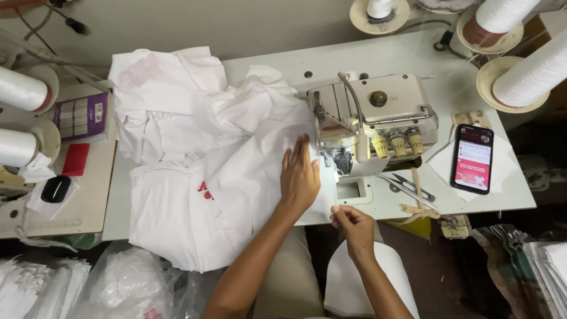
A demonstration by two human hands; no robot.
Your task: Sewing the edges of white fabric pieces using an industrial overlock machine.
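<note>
Head view, looking down at my bench: my left hand (299, 177) lies flat, fingers spread, pressing the white fabric (218, 177) down on the table (407, 59) just beside the sewing machine (372, 118). My right hand (351, 223) is nearer to me and a little to the right of the left, at the table's front edge, thumb and fingers pinched together on the near edge of the same cloth; I cannot tell how much of it is caught between them. The two hands are near each other but not touching.

The fabric spreads away to the left of my left hand in a crumpled heap, with a small red mark showing on it. Just right of my right hand lie thread snips (413, 188) on the table, and farther right a phone (472, 158) with its screen lit. Beyond the machine, up and to the right of both hands, stand white thread cones (525, 74). Far to the left of my left hand are more white spools (20, 88) and a small black case (56, 189).
</note>
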